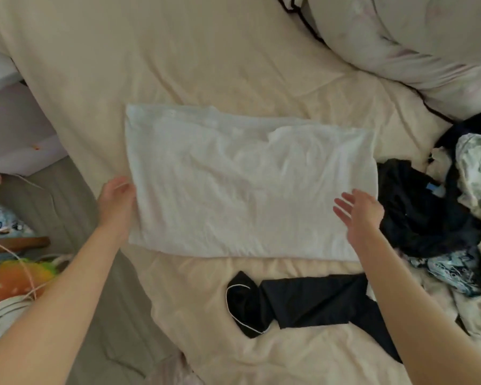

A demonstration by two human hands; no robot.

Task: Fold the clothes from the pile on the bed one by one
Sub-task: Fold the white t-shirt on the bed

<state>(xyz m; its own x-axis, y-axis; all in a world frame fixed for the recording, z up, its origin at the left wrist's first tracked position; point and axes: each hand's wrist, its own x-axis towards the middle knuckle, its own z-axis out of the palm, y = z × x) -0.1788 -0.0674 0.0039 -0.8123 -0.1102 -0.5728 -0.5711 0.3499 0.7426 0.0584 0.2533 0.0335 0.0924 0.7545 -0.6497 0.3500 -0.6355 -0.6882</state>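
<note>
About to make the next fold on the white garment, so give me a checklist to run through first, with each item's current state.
1. White garment lies flat on the bed: ok, spread as a rectangle with light wrinkles.
2. Left hand at the garment's left edge: ok, it touches the edge; whether it grips the cloth, cannot tell.
3. Right hand free to take the other side: ok, fingers straight, above the right end, holding nothing.
4. Pile clear of the garment: not ok, dark clothes meet its right edge.
5. Black garment out of the way: ok, it lies apart, nearer the person.
</note>
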